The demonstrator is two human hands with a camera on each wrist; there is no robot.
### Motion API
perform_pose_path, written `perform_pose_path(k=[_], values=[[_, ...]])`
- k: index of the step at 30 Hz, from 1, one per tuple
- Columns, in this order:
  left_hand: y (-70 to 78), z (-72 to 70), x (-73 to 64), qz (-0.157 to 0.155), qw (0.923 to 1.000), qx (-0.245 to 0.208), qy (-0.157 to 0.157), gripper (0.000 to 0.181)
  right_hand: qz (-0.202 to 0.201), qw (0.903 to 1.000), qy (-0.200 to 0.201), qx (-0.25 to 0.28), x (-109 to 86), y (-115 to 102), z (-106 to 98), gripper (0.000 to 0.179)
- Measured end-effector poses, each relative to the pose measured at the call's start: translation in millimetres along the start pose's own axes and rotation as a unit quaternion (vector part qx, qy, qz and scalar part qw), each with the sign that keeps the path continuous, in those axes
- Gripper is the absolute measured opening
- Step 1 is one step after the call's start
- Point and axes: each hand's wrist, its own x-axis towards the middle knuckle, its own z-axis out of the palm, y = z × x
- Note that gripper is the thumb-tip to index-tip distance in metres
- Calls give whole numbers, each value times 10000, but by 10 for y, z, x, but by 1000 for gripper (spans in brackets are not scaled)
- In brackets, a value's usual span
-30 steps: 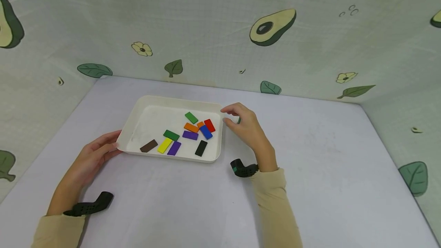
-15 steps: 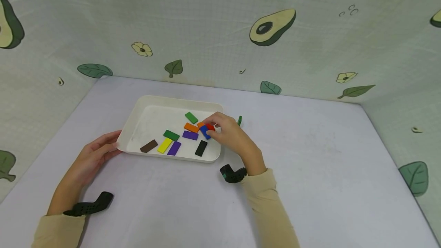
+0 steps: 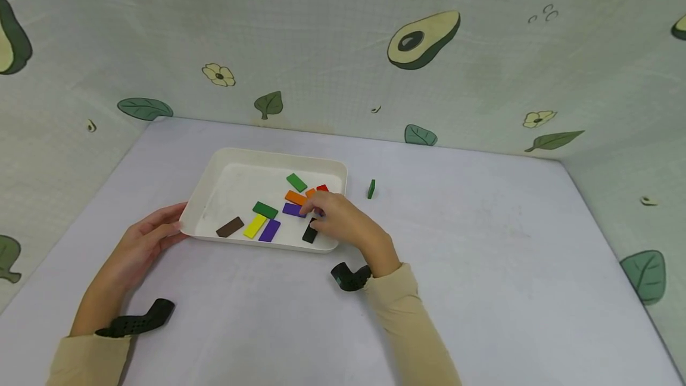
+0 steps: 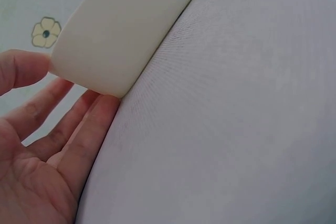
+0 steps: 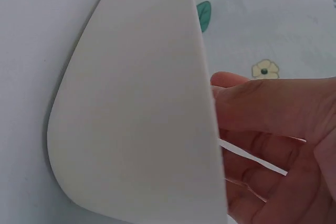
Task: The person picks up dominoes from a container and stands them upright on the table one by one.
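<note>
The white tray point(image 3: 236, 170) holds several small coloured blocks. My left hand point(image 3: 152, 240) grips its near left corner; in the left wrist view the thumb is at the rim and the fingers bear on the side. My right hand point(image 3: 343, 222) reaches over the right wall, fingers bent down beside a purple block point(image 3: 292, 209) and a black block point(image 3: 308, 234). The blue block is almost wholly hidden under this hand; I cannot tell whether the fingers hold it. A red block point(image 3: 322, 187) shows just behind the knuckles. In the right wrist view the tray wall hides the fingertips.
Also in the tray lie orange point(image 3: 295, 198), green point(image 3: 296, 182), yellow point(image 3: 255, 226) and brown point(image 3: 230, 227) blocks. One green block point(image 3: 371, 189) stands on edge on the white table point(image 3: 482, 255), right of the tray. A printed cloth point(image 3: 332, 46) hangs behind.
My right hand has come from the tray's right rim into the tray, then moved nearer the black block, leaving the green block standing outside. The left hand stays at the corner.
</note>
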Motion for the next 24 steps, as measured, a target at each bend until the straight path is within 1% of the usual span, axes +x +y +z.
perform_pose_path(k=[3,8,17,20,24], values=[[7,-1,0,7,10000,36,9,37,71,9999,-135,-48,11,0,10,23],[11,-4,8,23,10000,29,-6,37,-31,9990,-248,-359,29,14,35,20],[-4,-4,3,0,10000,55,-9,37,-66,9920,-207,-1246,31,14,111,17],[-3,-5,2,-9,10000,59,-19,37,-73,9901,-169,-1389,33,20,131,18],[1,-8,-4,-12,10000,46,-25,38,-71,9895,-140,-1434,34,20,142,17]])
